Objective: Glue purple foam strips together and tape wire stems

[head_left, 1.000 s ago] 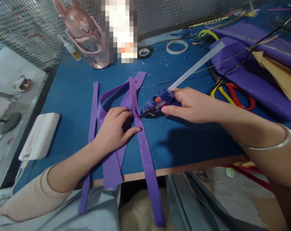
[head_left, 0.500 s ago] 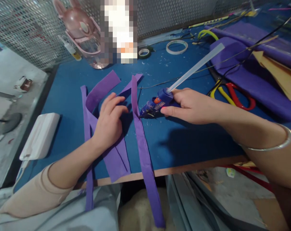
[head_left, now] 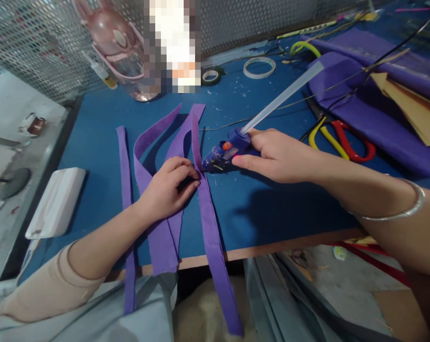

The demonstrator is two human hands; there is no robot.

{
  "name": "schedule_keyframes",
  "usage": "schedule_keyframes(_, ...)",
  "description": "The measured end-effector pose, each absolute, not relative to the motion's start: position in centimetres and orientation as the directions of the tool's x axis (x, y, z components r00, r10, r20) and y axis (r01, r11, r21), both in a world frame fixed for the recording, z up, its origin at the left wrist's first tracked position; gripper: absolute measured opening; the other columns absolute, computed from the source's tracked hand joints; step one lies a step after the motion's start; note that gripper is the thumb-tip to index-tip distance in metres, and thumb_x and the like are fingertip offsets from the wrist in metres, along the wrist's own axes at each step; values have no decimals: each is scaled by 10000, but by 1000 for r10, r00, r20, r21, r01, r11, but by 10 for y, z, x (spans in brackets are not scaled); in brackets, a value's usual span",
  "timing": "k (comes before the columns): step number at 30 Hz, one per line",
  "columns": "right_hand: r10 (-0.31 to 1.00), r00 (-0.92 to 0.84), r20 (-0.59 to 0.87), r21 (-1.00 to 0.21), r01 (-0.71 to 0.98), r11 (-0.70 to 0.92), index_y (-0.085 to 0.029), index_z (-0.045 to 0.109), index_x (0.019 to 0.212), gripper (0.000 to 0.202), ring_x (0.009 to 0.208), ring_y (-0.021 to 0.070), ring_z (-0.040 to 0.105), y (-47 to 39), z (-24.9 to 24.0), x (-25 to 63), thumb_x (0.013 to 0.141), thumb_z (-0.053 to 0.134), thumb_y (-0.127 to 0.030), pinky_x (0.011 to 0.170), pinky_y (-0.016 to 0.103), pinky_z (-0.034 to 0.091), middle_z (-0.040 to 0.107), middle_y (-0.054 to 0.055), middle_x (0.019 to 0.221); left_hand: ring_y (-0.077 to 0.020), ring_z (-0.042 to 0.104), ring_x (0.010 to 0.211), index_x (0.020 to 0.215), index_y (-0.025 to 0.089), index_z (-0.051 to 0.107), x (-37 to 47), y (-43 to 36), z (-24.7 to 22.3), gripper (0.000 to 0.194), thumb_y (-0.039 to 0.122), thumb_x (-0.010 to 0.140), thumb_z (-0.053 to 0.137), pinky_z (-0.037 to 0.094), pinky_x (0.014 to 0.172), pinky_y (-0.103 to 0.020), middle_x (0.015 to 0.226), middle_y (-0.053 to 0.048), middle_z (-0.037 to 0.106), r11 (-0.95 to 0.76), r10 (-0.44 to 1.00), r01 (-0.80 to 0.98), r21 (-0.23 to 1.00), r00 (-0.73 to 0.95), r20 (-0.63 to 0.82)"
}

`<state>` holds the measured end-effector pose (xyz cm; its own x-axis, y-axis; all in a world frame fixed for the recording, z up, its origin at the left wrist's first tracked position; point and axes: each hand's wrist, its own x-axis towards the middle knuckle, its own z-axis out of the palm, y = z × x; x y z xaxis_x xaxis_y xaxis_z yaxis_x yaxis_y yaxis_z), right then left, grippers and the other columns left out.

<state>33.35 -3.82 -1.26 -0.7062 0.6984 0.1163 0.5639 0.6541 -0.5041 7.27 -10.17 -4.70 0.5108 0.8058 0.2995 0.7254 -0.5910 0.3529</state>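
Observation:
My right hand (head_left: 279, 156) is wrapped round a blue hot glue gun (head_left: 220, 154), with a long translucent glue stick (head_left: 282, 97) jutting from its back. The gun's nozzle meets a long purple fabric strip (head_left: 215, 228), just where its upper part folds up. At that same spot my left hand (head_left: 167, 187) pinches the strip's left edge between thumb and fingers. Under and beside the left hand lie wider purple pieces (head_left: 161, 251), curling upward at their far ends. Another narrow purple strip (head_left: 126, 190) hangs over the table's front edge further left.
A white box-like device (head_left: 56, 203) with a cable lies at the left edge. Toward the back stand a pink bottle (head_left: 118, 52) and tape rolls (head_left: 259, 68). Red-and-yellow scissors (head_left: 343, 140) and purple fabric (head_left: 346, 95) lie on the right, crossed by a black cable.
My left hand has moved right from the wider purple pieces and closed on the long strip beside the nozzle. The wider pieces have shifted and uncurled somewhat. My right hand keeps the glue gun in place.

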Motion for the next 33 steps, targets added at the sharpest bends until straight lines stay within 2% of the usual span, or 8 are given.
schedule_keyframes(5,720,-684,115,-502,585,637,-140,637,1166,381,884,220,632,-39,-12,331,920,472,-379,739,285,406,685,96,1039,-176,580,964,922,180,628,73,-104,-47,93,156,873,553,495,866,-327,986,-65,593,-610,792,720,331,533,299)
schedule_keyframes(13,730,-669,139,-486,596,639,-149,612,1181,379,919,224,621,-40,-14,329,928,473,-395,783,302,421,683,87,1046,-194,592,967,917,167,622,73,-103,-47,142,299,869,631,500,878,-343,990,-68,593,-604,795,738,300,534,287)
schedule_keyframes(19,746,-648,156,-471,615,633,-145,611,1164,373,878,219,618,-38,-17,328,928,478,-401,755,297,418,685,96,1014,-204,591,981,905,186,617,74,-104,-47,150,331,870,633,509,874,-359,999,-68,588,-596,799,760,257,530,286)
schedule_keyframes(24,755,-635,163,-486,615,621,-143,623,1121,351,879,215,621,-38,-17,327,928,475,-397,754,296,423,678,94,1040,-228,596,1022,964,207,629,73,-105,-48,186,365,866,639,499,917,-403,1058,-87,621,-616,776,764,192,548,312)
schedule_keyframes(33,760,-634,142,-501,616,608,-151,616,1168,363,867,219,627,-38,-17,328,925,481,-385,740,295,418,675,92,1030,-246,594,1104,1056,173,635,73,-106,-49,244,340,878,629,494,970,-425,1173,-131,627,-645,750,745,170,574,329)
